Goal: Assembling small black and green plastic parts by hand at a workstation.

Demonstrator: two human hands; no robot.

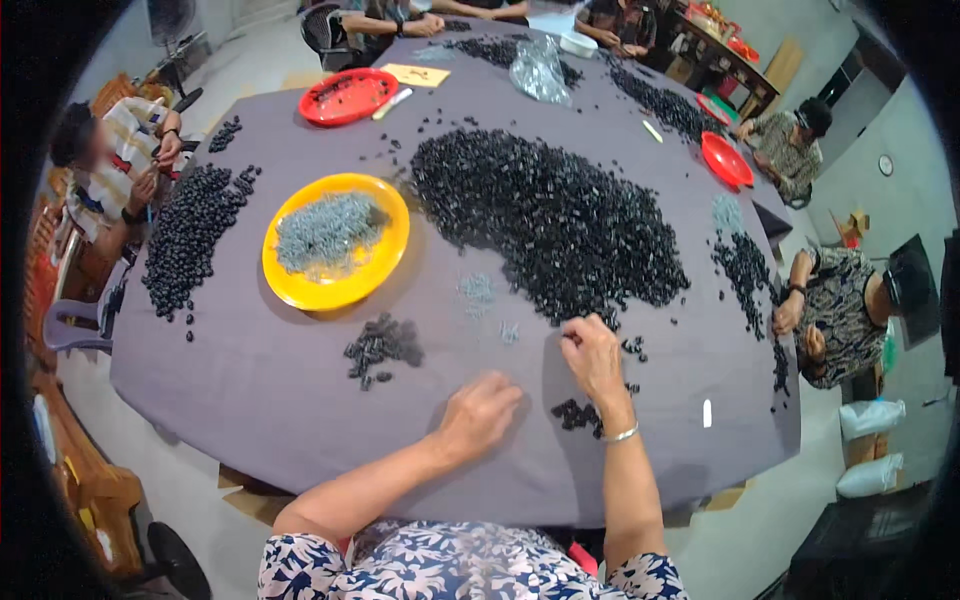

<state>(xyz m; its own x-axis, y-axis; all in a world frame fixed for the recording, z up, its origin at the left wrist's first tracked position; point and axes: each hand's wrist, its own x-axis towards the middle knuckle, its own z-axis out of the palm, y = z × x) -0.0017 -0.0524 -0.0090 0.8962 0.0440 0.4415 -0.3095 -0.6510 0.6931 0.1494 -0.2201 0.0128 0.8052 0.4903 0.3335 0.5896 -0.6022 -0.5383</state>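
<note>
Table (300,400): a large surface under a grey-purple cloth, shared by several seated people; its breadth lets each worker keep a separate heap within reach.
Main heap (545,220): the largest mass of small black parts, spread flat at the centre, so that pieces can be drawn from its near edge.
Side heap (190,240): a second spread of black parts at the far left, beside another person's hands, apart from the main heap.
Yellow plate (385,255): a round dish left of the main heap, holding pale grey-blue small parts (325,230); its rim keeps them from mixing with the black ones.
Red plates (345,97): shallow dishes farther off, near other workers.
Near pile (383,345): a small dark cluster below the yellow plate, kept separate, apparently as sorted pieces.
Right hand (593,355): fingers curled downward at the near edge of the main heap, tips touching loose black parts; whether a piece is pinched cannot be told. A bracelet circles the wrist.
Left hand (480,412): loosely closed, knuckles up, resting on bare cloth between the near pile and a few black parts (575,413); any contents are hidden.
</note>
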